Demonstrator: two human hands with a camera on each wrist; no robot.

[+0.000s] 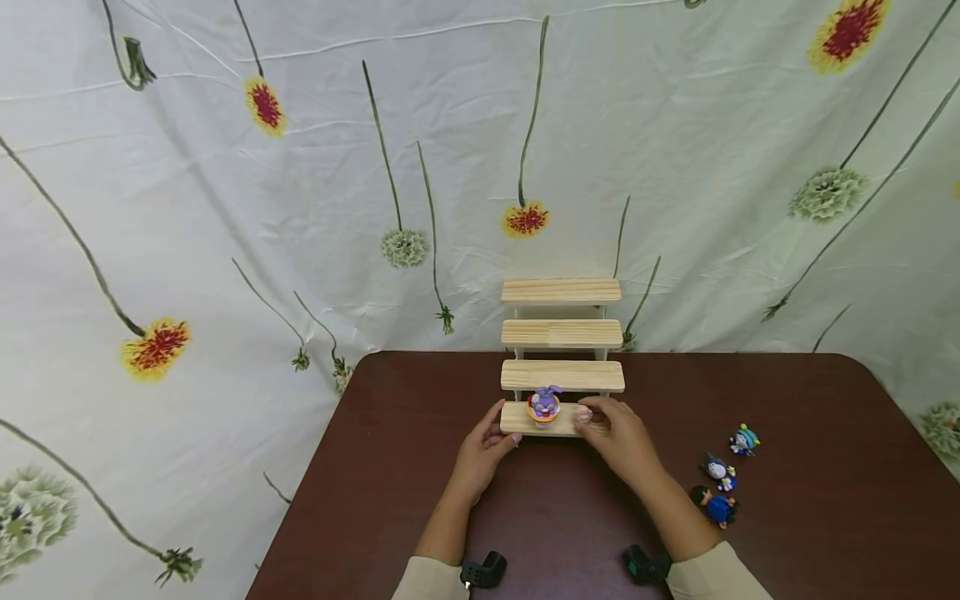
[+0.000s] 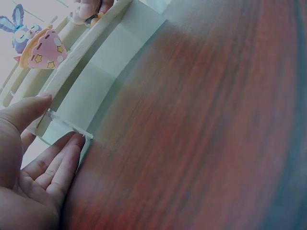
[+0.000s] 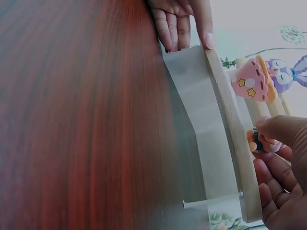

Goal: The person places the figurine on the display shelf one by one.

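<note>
A four-tier wooden step stand (image 1: 562,377) with pale planks stands at the table's back edge. My left hand (image 1: 480,458) holds the left end of its lowest plank, thumb at the front edge and fingertips by the translucent support (image 2: 98,86) below. Near the middle of that plank sits a purple long-eared figurine (image 1: 544,406) in a pink cup with yellow stars. To its right my right hand (image 1: 622,442) pinches a small figurine (image 3: 269,143) between thumb and fingers, low over the plank. Its pinkish body and a dark band show; the fingers hide the rest.
On the dark brown table (image 1: 555,517), right of my right forearm, lie a figurine with a teal hat (image 1: 744,440), a dark-haired one with a pale face (image 1: 718,471) and one in blue (image 1: 716,507). A flower-print cloth (image 1: 465,167) hangs behind the stand.
</note>
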